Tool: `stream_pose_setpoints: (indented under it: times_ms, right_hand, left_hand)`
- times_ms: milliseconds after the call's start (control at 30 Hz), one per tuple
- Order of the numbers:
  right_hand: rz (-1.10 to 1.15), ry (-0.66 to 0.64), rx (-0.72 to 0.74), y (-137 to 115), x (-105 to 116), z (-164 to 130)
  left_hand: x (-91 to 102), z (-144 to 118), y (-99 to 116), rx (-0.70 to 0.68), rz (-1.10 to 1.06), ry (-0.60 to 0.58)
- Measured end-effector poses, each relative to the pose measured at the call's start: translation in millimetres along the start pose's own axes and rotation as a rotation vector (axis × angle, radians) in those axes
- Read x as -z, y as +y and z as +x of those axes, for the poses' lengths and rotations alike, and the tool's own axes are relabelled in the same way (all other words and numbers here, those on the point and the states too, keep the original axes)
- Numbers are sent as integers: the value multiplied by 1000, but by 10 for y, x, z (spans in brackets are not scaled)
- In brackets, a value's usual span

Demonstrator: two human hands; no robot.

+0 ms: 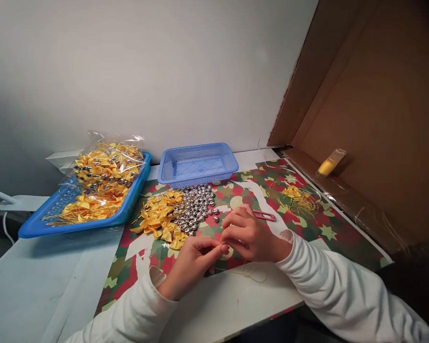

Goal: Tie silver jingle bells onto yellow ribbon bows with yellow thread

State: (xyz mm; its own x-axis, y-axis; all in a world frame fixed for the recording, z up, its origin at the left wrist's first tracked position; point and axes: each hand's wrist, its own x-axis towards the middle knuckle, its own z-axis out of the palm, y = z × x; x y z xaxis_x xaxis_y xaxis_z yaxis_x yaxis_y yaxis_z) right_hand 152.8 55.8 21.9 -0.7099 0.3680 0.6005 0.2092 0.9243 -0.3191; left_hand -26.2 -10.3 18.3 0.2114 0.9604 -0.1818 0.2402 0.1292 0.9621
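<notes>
L hand (193,263) & R hand (249,234): grips pinched, contents too small to tell; yellow ribbon bows (158,215), round silvery metallic beads (197,206) heaped just beyond; step: prob. fine fingerwork; next calls for steady pinch.

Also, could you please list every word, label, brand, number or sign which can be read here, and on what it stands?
None: I can read no text here.
The clear bag and light-blue basket show no legible lettering.
Dark striped marks on the patterned sheet are too small to tell whether they are print.
</notes>
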Motion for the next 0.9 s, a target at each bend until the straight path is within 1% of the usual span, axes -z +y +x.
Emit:
stream_pose_setpoints:
  times_ms: [100, 167, 233, 300, 400, 533, 700, 833, 900]
  right_hand:
    - [118, 25, -121, -23, -35, 6]
    - [274, 33, -231, -41, -39, 19]
    - [448, -12, -323, -57, -30, 32]
    - [580, -89, -377, -69, -19, 37]
    - [676, -168, -420, -77, -20, 23]
    - [717, -191, -457, -72, -53, -6]
    - [711, -182, -496, -80, -71, -10]
    - [615, -149, -455, -100, -68, -6]
    - [510, -91, -410, -106, -69, -3]
  left_hand:
    - [9, -7, 22, -89, -31, 9]
    - [13, -5, 35, -150, -92, 31]
    - [18, 2, 25, -205, -144, 65]
    - [25, 12, -3, -248, -170, 94]
    - [36, 19, -39, -277, -168, 116]
    - [26, 0, -26, -305, -91, 167]
    - [3, -28, -1, -356, 19, 237]
    - [7, -25, -1, -370, 101, 325]
    - [7, -20, -3, -369, 121, 322]
